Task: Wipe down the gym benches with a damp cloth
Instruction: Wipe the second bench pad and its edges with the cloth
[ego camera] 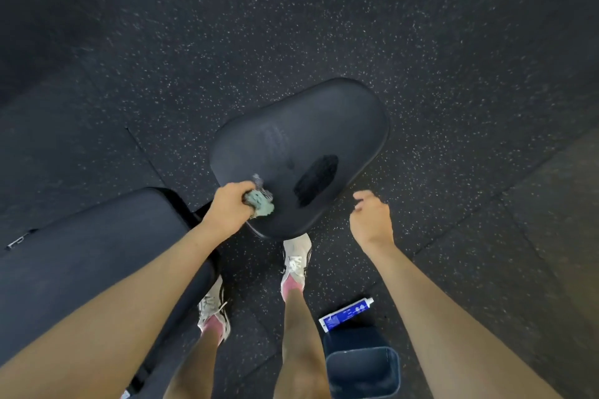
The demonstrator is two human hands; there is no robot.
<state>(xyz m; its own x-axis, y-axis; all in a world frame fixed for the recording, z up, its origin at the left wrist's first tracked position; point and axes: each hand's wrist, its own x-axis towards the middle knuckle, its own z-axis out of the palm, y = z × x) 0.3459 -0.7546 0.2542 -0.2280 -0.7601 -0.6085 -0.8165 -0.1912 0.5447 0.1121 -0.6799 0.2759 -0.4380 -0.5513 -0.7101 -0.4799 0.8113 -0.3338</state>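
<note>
The cloth (261,201), pale green and bunched up, sits in my left hand (228,207), the grip curled tight around it, and it presses on the near-left edge of the bench seat (308,139), at about 7 o'clock on that rounded black pad. On the same pad, toward 5 o'clock from its middle, lies a darker oval patch (316,180), apart from the cloth. My right hand (371,220) hangs just off the seat's edge at 4 o'clock, above the floor (453,74), its grip loose, fingers lightly bent and holding nothing. At 8 o'clock from the seat the long pad (97,253) of the bench runs under my left forearm. My shoes (295,264) stand on the speckled black floor at 6 o'clock. Beyond them, toward 5 o'clock, a blue and white tube (345,314) lies flat, just beside a dark bin (363,369).
</note>
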